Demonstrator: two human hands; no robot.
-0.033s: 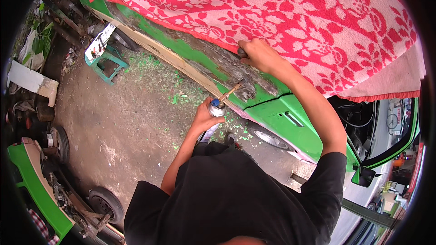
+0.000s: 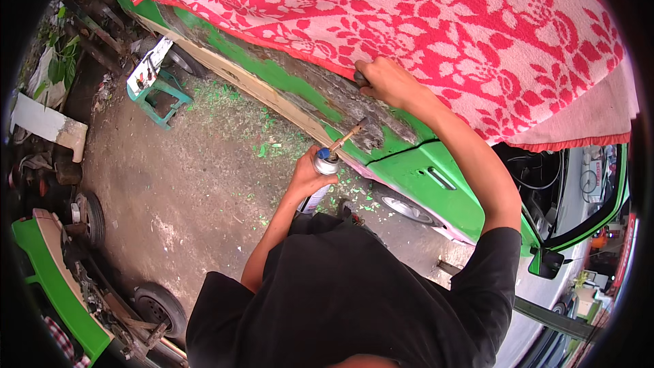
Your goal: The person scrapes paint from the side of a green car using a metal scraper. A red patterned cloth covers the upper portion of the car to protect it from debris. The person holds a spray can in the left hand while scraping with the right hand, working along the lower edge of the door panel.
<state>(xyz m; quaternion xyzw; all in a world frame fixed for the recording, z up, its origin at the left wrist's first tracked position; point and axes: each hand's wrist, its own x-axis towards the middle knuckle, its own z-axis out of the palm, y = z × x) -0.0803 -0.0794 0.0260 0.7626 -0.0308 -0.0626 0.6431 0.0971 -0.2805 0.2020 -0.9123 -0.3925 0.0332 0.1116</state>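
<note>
My left hand [image 2: 308, 176] is wrapped round the canister of a gas blowtorch [image 2: 327, 165]. The torch has a blue knob and a brass-coloured nozzle tube that points up and to the right, its tip close to the car's side. No flame shows. My right hand [image 2: 394, 83] is closed at the lower edge of the towel, against the scraped panel. A dark rounded handle [image 2: 360, 78] sticks out of its fist; the rest of it is hidden. The green car body [image 2: 266, 71] has bare, grey-brown patches where its paint is gone.
A red and pink floral towel [image 2: 422, 20] drapes over the car's upper part. The green door [image 2: 432, 180] stands to the right. Paint flakes [image 2: 262, 150] litter the ground. A teal stool [image 2: 163, 99] stands at left, and another green vehicle body [image 2: 61, 286] lies lower left.
</note>
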